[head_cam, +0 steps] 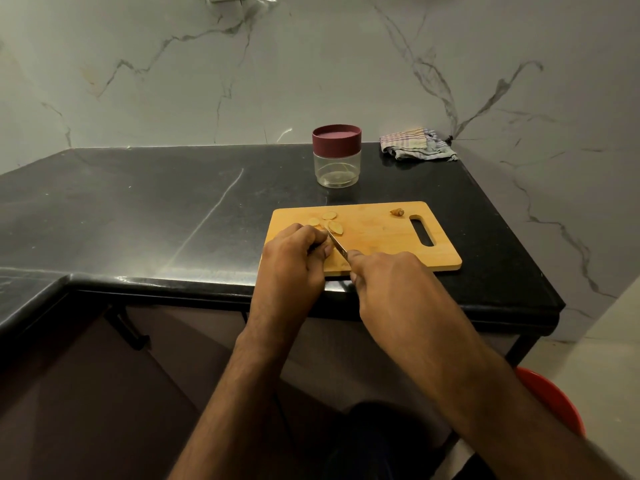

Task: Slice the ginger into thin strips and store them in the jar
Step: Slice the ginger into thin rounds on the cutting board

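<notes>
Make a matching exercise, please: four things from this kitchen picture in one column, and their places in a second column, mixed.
Things:
1. jar
2. striped cloth
3. ginger slices
4. ginger stub

Places:
A. on the cutting board, near its handle slot
B. back right corner of the counter
C. on the board, by the knife tip
D. on the counter, behind the board

Pairs: 1-D, 2-B, 3-C, 4-A
</notes>
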